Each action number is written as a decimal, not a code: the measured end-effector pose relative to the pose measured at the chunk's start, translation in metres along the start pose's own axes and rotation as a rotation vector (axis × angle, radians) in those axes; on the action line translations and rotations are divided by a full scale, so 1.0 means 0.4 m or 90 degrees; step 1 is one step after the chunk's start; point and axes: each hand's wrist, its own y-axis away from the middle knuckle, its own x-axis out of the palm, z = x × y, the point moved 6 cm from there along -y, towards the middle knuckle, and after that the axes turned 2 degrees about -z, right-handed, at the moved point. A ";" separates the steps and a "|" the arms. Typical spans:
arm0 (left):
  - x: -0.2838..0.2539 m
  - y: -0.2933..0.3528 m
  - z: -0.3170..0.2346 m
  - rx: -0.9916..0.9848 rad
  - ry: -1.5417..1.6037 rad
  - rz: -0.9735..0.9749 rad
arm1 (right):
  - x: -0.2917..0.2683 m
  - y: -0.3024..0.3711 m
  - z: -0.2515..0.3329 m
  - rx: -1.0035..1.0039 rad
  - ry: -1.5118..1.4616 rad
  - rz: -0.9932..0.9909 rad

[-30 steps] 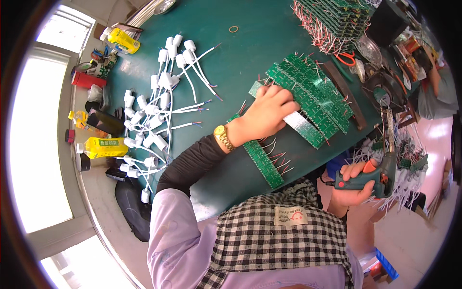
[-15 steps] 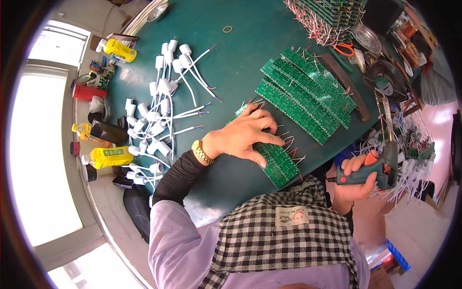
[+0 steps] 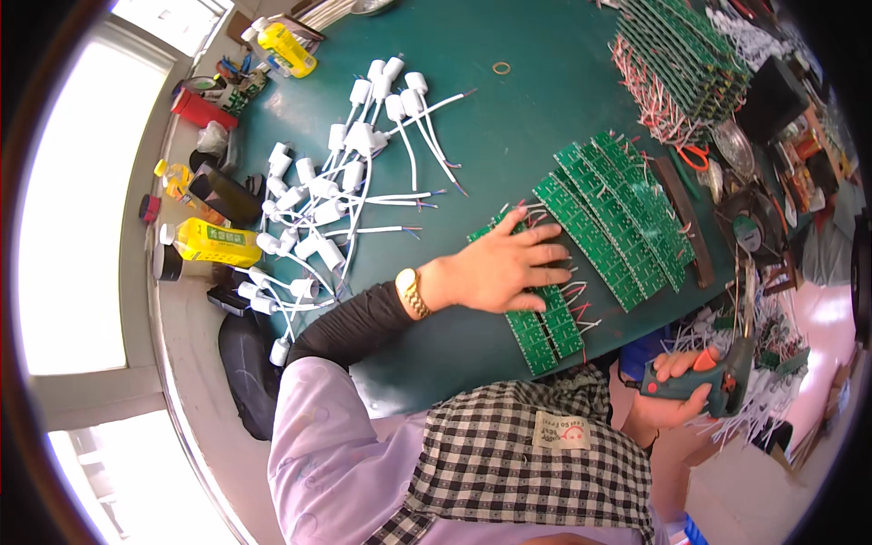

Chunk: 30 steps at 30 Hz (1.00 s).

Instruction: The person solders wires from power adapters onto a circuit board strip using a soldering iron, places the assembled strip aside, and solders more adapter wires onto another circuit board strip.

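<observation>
My left hand lies with fingers spread over green circuit board strips near the table's front edge. Red and white wires stick out along the right side of these strips, and a dark line runs between them. A gold watch is on that wrist. Off the table's edge at the right, my right hand is wrapped round the grip of a green soldering gun with an orange trigger. The gun's long metal front points away from me. Beyond my left hand, more board strips lie fanned out, overlapping.
White lamp holders with wires lie scattered at the left. Yellow bottles stand along the window side. At the far right are a tall stack of wired boards, orange-handled scissors and a dark bar. More wired parts hang below right.
The whole view has shifted. My left hand's fingers have gone from curled to stretched flatter over the strips. My right hand still grips the soldering gun.
</observation>
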 end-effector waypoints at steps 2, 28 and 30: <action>0.018 0.046 -0.004 -0.037 0.016 0.012 | 0.008 0.006 0.020 -0.019 0.021 0.011; -0.162 0.451 0.206 -0.340 0.054 -0.304 | 0.001 0.115 -0.009 0.108 0.042 -0.082; -0.190 0.540 0.256 -0.542 0.176 -0.189 | 0.012 0.116 -0.010 0.117 0.036 -0.085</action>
